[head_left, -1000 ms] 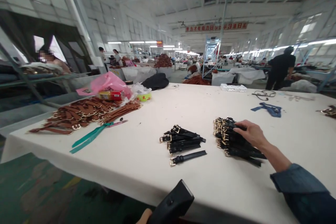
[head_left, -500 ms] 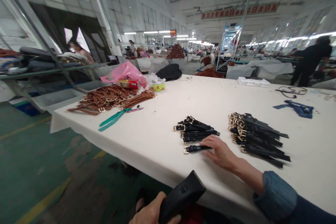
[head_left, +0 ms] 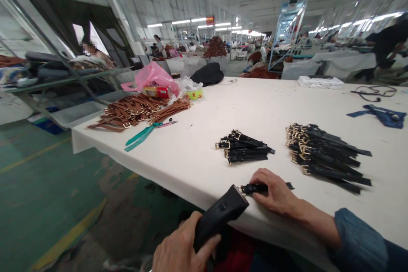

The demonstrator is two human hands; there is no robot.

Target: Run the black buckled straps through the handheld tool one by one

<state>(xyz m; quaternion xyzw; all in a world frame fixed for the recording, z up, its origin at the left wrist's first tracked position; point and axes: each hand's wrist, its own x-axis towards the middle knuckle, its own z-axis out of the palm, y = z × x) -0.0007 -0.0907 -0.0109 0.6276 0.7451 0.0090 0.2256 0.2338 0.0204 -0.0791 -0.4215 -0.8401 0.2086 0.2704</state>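
Note:
My left hand (head_left: 186,242) is closed around a black handheld tool (head_left: 219,216), shaped like a hair clipper, at the table's front edge. My right hand (head_left: 276,191) pinches a short black buckle strap (head_left: 256,188), its tail showing past my fingers on the right. The strap's gold buckle lies right by the tool's upper end; whether they touch I cannot tell. Behind the right hand is a small pile of black buckle straps (head_left: 247,149). A larger pile of black straps (head_left: 325,155) lies to the right, gold buckles facing left.
Brown buckle straps (head_left: 134,111) are heaped on the white table's (head_left: 204,136) left end. Near them are teal-handled scissors (head_left: 143,136), a pink plastic bag (head_left: 156,77) and a tape roll (head_left: 194,93). A blue cloth strip (head_left: 382,115) lies at the right.
My right hand has drawn one black strap away from the small pile, toward the table edge and the tool. My left hand has raised the tool slightly. The view has shifted a little.

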